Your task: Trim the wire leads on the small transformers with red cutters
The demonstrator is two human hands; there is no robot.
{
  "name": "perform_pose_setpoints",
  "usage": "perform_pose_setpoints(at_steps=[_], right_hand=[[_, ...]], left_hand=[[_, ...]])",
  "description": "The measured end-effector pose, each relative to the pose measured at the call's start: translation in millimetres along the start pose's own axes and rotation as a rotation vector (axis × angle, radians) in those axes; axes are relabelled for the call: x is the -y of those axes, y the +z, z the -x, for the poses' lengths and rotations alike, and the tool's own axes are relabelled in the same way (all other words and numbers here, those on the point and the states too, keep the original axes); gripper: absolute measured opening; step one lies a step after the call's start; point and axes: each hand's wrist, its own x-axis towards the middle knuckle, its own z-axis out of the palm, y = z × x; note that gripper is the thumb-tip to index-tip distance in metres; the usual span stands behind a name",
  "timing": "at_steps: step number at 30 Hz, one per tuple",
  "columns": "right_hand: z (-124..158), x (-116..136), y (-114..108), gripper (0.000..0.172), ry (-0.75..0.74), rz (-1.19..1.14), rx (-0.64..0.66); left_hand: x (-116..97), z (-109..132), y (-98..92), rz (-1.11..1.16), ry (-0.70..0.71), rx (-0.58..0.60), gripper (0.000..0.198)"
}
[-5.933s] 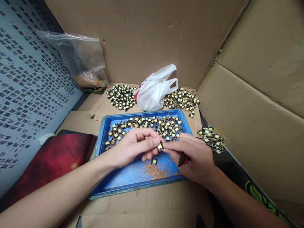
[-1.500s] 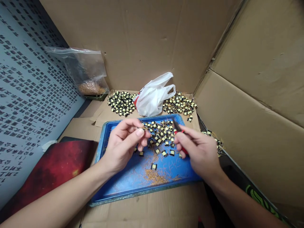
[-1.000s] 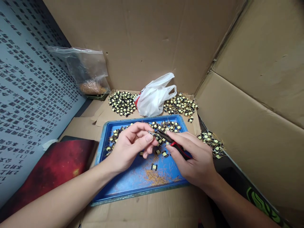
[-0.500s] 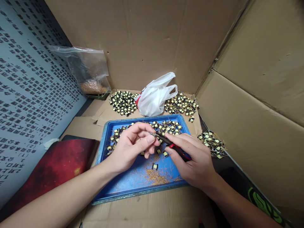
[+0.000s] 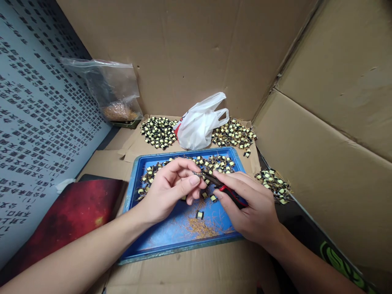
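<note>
Over the blue tray (image 5: 128, 222), my left hand (image 5: 167, 190) pinches a small transformer (image 5: 197, 173) between thumb and fingertips. Only its shiny pins and a bit of wire show; the fingers hide the rest. My right hand (image 5: 254, 204) is closed round pliers (image 5: 227, 191) with red and black handles. Their dark jaws point left and meet the small part at my left fingertips. Behind and below the hands, many yellow-taped black transformers (image 5: 225, 165) with loose copper wires lie in the tray. One single transformer (image 5: 200, 214) lies nearer the front, beside a heap of copper wire clippings (image 5: 202, 228).
Behind the tray are two transformer piles, one left (image 5: 157, 132) and one right (image 5: 237, 134), with a white plastic bag (image 5: 199, 126) between them. Another pile (image 5: 273, 185) lies right of the tray. A clear zip bag (image 5: 118, 90) stands back left. Cardboard walls (image 5: 196, 49) enclose the back and right.
The right hand and pliers have shifted very slightly to the right. The left hand keeps its pinch in the same place.
</note>
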Motion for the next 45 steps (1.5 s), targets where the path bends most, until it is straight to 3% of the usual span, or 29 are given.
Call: perform_pose_setpoints(at_steps=[21, 26, 33, 45], right_hand=[[1, 10, -1, 0.032, 0.155, -0.066, 0.057], [-2, -3, -9, 0.031, 0.326, 0.067, -0.082], [-4, -1, -6, 0.031, 0.033, 0.050, 0.024], [-2, 10, -3, 0.033, 0.107, -0.010, 0.031]], left_hand=[[-2, 4, 3.7, 0.007, 0.020, 0.007, 0.010], [-5, 4, 2.3, 0.006, 0.076, -0.015, 0.012], [-2, -1, 2.9, -0.034, 0.049, -0.039, 0.014], [-1, 3, 4.9, -0.131, 0.050, -0.008, 0.014]])
